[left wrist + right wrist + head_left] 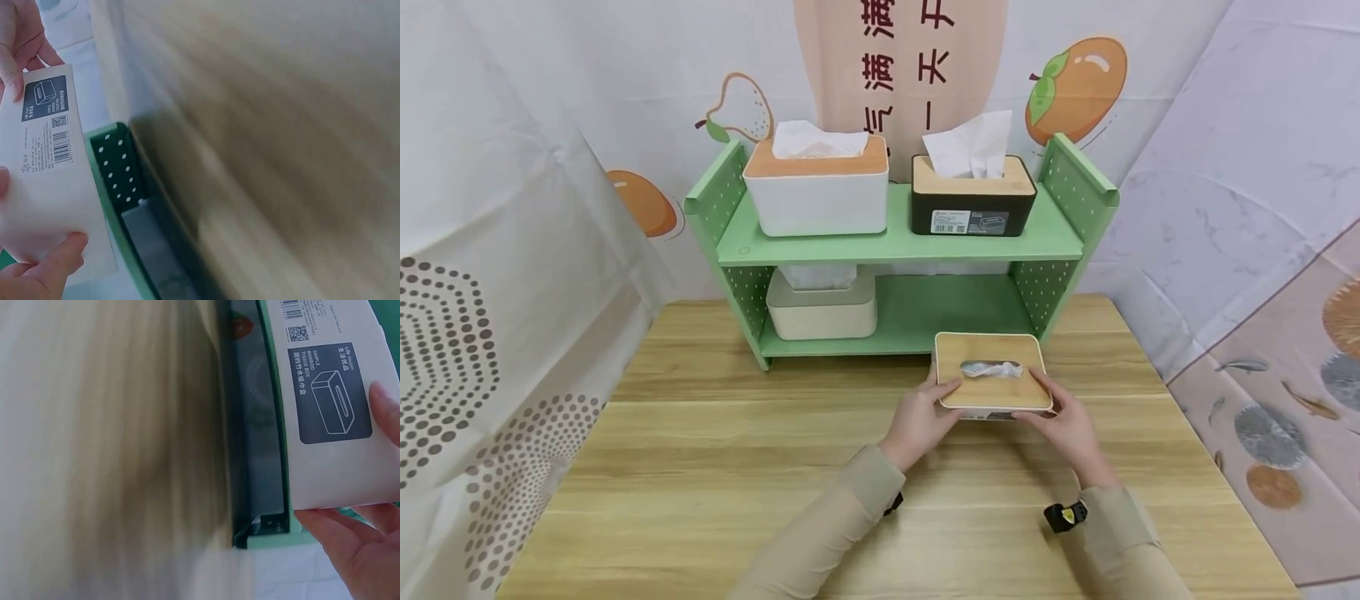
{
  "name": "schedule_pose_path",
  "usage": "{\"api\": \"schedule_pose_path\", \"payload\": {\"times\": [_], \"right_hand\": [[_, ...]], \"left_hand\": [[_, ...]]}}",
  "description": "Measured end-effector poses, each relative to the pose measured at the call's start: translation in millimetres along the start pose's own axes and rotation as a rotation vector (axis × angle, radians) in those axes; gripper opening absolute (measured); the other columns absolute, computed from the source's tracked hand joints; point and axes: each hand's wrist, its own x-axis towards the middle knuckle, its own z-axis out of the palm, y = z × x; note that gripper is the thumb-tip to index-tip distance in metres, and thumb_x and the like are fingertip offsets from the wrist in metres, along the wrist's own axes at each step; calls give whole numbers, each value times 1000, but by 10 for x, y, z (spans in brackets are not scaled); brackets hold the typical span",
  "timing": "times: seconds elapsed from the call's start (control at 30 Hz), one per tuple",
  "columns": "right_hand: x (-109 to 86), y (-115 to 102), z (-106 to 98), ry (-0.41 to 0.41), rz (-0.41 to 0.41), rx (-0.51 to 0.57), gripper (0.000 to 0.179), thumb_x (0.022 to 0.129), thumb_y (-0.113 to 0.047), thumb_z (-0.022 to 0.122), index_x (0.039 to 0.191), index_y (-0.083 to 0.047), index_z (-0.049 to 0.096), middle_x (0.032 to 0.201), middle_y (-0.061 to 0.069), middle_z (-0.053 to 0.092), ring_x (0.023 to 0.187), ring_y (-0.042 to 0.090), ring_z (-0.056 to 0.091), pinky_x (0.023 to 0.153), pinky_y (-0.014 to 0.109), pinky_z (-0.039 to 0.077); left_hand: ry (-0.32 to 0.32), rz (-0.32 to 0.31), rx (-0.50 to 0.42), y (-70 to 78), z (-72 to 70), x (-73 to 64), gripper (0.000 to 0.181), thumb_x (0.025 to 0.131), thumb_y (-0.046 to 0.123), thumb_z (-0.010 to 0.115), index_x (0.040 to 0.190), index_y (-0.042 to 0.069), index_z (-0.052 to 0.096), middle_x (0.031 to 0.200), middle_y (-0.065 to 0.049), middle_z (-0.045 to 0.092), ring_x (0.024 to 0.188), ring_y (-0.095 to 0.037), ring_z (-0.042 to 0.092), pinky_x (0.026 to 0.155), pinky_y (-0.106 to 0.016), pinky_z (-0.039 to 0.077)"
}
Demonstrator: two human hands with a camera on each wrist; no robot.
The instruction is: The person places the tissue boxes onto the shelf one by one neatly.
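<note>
Both hands hold a white tissue box (992, 371) with a bamboo lid, in front of the green shelf's lower right. My left hand (921, 417) grips its left end, thumb on the lid's edge. The right hand (1070, 425) grips the opposite end in the same way. A crumpled tissue lies in the lid's oval slot. In the left wrist view, left fingers (62, 259) press the white side, which carries a dark printed label and barcode. The right wrist view shows right fingers (340, 534) under the box's end, close to the label.
A green two-tier shelf (898, 250) stands at the table's back. On top are a white tissue box (820, 196) and a black one (973, 204). A cream tissue box (822, 317) sits on the lower tier's left. The wooden table (715, 467) extends forward.
</note>
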Motion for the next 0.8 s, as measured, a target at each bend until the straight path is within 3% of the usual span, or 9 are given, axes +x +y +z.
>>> {"api": "schedule_pose_path", "payload": {"times": [0.17,0.43,0.47,0.5,0.6,0.67,0.7,0.8], "right_hand": [[161,-97,86,19,-63,20,74,76,-3,78,141,-1,43,140,27,44,110,20,54,73,8,48],[411,-187,203,-10,-71,68,75,76,-4,78,142,-2,42,142,25,42,115,34,52,72,9,48],[435,-190,216,-9,-74,63,75,76,-3,78,141,-2,42,142,25,42,113,33,53,72,9,48],[457,-192,226,-8,-77,58,75,75,-3,78,141,-1,43,141,26,43,111,32,55,71,10,49],[508,-205,244,-7,-83,36,74,75,-2,78,140,-1,44,139,25,45,100,24,59,68,12,50],[537,-212,251,-10,-81,27,72,75,-2,78,140,-2,45,138,24,47,89,18,61,65,13,49],[553,-216,254,-11,-80,17,71,76,-3,78,139,-3,45,137,24,49,82,15,60,63,14,49],[598,-219,269,-17,-85,-21,69,77,-5,77,139,-5,47,134,22,52,67,8,54,58,17,47]], "left_hand": [[40,28,-20,-34,-144,91,46,83,13,73,126,4,60,143,-28,33,125,-31,49,92,-32,50],[82,40,-40,-153,-279,198,47,83,11,73,127,3,59,145,-29,30,124,-33,49,88,-31,52],[82,36,-38,-168,-288,208,46,83,12,73,127,3,59,145,-30,29,119,-32,55,85,-31,54],[82,30,-31,-184,-295,218,46,84,12,72,127,4,59,145,-29,29,109,-30,62,80,-30,55],[91,24,-15,-219,-308,256,46,84,14,73,127,5,60,144,-31,31,107,-31,62,78,-30,55],[88,17,-10,-241,-314,277,46,84,15,72,127,6,60,144,-31,31,82,-34,67,69,-31,55],[96,18,-2,-249,-315,292,45,84,15,72,127,6,60,143,-31,32,95,-35,66,76,-32,55],[99,8,9,-275,-313,317,45,85,16,72,127,6,60,142,-32,33,99,-37,64,80,-37,54]]}}
